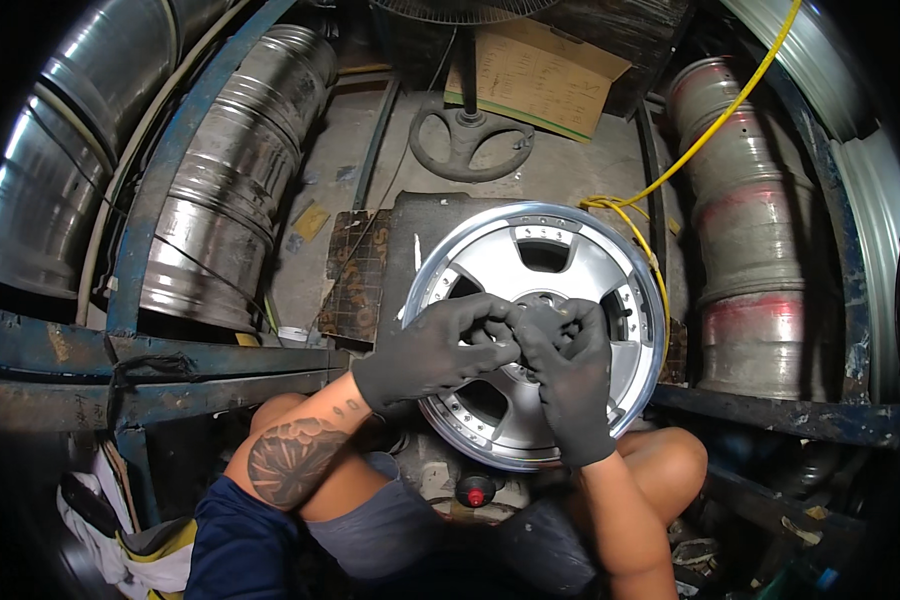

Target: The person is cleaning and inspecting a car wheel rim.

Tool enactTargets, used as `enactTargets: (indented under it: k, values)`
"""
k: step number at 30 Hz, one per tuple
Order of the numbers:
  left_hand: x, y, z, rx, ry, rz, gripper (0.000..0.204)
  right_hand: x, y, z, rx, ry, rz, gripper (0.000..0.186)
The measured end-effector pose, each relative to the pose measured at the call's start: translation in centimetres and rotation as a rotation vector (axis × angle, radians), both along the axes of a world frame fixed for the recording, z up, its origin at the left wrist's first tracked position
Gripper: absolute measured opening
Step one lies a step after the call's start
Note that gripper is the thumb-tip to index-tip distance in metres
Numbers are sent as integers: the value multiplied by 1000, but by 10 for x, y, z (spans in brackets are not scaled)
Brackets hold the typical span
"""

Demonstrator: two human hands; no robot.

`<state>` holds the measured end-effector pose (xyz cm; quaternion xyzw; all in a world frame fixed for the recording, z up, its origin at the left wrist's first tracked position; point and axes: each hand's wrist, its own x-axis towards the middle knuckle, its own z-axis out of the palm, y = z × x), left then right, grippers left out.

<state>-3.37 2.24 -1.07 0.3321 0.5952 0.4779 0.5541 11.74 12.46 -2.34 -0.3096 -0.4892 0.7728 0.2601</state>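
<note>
A silver multi-spoke wheel (510, 420) with a polished lip and small bolts round its face lies in front of me on a dark padded support (420, 215). Over its centre both gloved hands meet. My left hand (440, 348), in a dark grey glove, has its fingers curled and its thumb and fingertips closed together. My right hand (570, 380), gloved alike, is bent with its fingertips beside the left ones, partly covering the hub. Whatever they hold there is too small and hidden to make out.
Stacked metal rim barrels stand left (225, 200) and right (740, 230) within blue steel frames (220, 370). A yellow hose (710, 130) runs past the wheel. Beyond are a fan base (470, 160) and cardboard (555, 75). A red-capped container (475, 492) is below the wheel.
</note>
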Motion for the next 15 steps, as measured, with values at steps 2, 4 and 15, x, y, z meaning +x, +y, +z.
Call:
enactTargets:
  k: [2,4,15]
  values:
    - [3,1,-4,-13,-89,43,31,3,7,4,172,-109,40,29]
    - [1,-3,-8,-37,-96,74,30,2,8,4,157,-113,45,27]
    - [-18,-1,-12,-28,-85,214,21,4,14,-2,-184,53,76,22]
